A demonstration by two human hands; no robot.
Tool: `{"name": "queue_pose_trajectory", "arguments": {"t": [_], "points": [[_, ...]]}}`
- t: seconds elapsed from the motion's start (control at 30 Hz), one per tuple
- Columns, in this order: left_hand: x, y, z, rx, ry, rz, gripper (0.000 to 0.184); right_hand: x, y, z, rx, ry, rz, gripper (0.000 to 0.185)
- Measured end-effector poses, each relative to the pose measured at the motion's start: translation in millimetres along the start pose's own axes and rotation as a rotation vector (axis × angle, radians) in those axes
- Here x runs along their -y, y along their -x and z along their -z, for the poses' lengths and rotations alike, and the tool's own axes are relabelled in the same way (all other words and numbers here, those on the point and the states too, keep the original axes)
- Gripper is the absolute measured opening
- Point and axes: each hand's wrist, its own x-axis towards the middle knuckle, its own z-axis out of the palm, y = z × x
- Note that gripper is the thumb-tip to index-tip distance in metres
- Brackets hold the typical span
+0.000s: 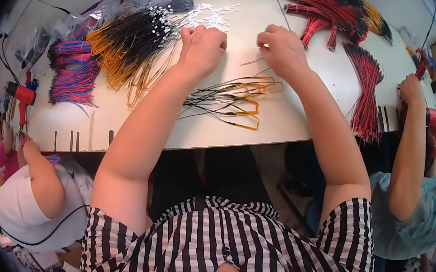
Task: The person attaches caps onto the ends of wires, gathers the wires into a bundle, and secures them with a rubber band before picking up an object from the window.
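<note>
Over table (332, 68), left hand (203, 47) near white pieces (209, 17), right hand (284, 50) near wires (252, 61), both curled, grasp unclear

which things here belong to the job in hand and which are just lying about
Likely in use:
- black-and-yellow wires
- small white pieces near the left hand

Seemingly just lying about:
- red-and-black wire bundles
- blue-and-red wire bundles
- red heat gun at far left

Bright, diffuse | soft shadows | fisheye-bent edges, black corners | rim slightly soft
</note>
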Motion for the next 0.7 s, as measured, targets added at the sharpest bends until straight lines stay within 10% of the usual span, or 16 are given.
{"name": "queue_pose_trajectory", "arguments": {"t": [0.37,0.57,0.7], "points": [[-2.2,21.9,30.5,-0.135,1.025,0.339,0.014,-1.7,3.4,21.3,0.412,-0.13,0.191,0.004],[3.5,31.7,17.1,-0.051,1.478,0.465,0.016,6.8,-1.5,4.2,0.27,0.01,0.23,0.002],[5.3,37.5,14.7,-0.072,1.521,0.453,0.019,27.1,-8.1,2.1,0.114,-0.473,-0.013,0.004]]}}
